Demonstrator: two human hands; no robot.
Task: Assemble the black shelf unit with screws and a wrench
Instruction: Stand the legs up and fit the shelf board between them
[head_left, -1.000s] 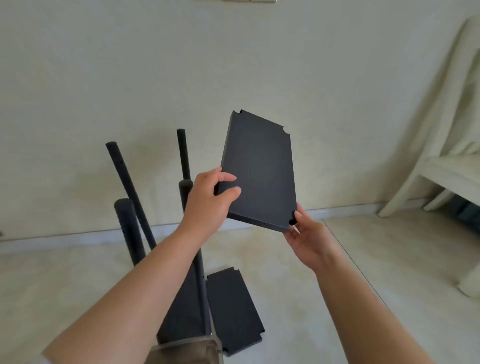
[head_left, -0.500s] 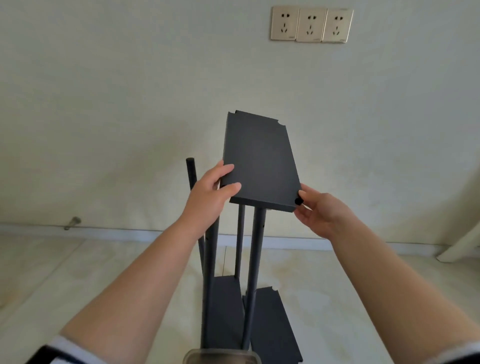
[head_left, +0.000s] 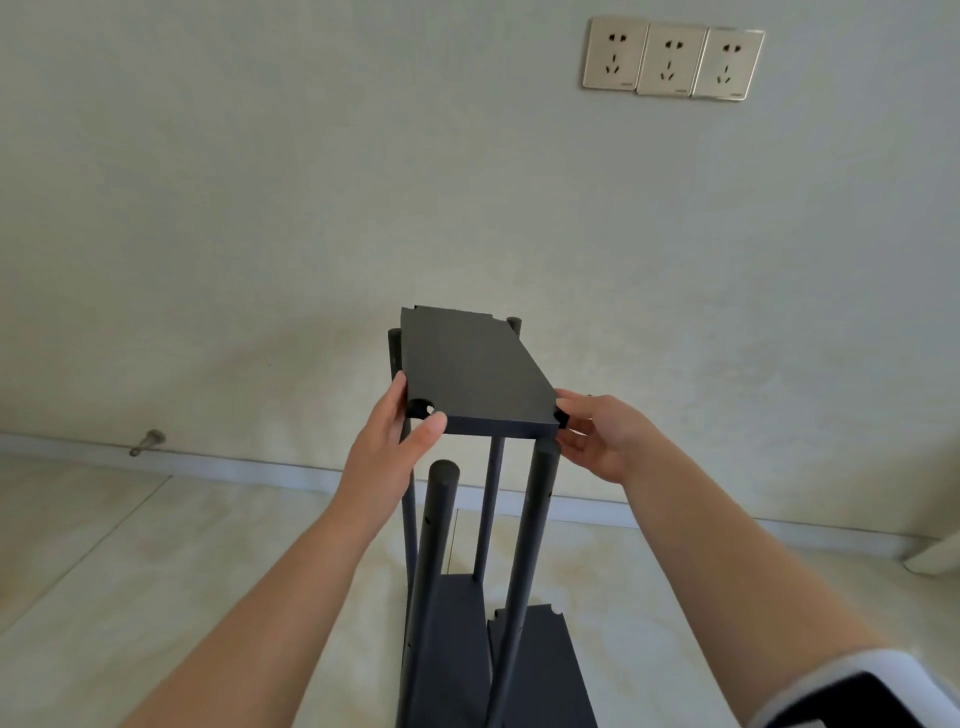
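— Where's the shelf panel (head_left: 470, 374)?

— Between my hands, above the posts (head_left: 439, 525). My left hand (head_left: 387, 452) pinches its near-left corner, thumb on the front edge; my right hand (head_left: 597, 434) holds the near-right corner, fingertips hidden under the board.

— Is it seated?

— Can't tell — the far posts barely show past its back corners, and the lower shelf (head_left: 460, 639) is cut off below my wrists
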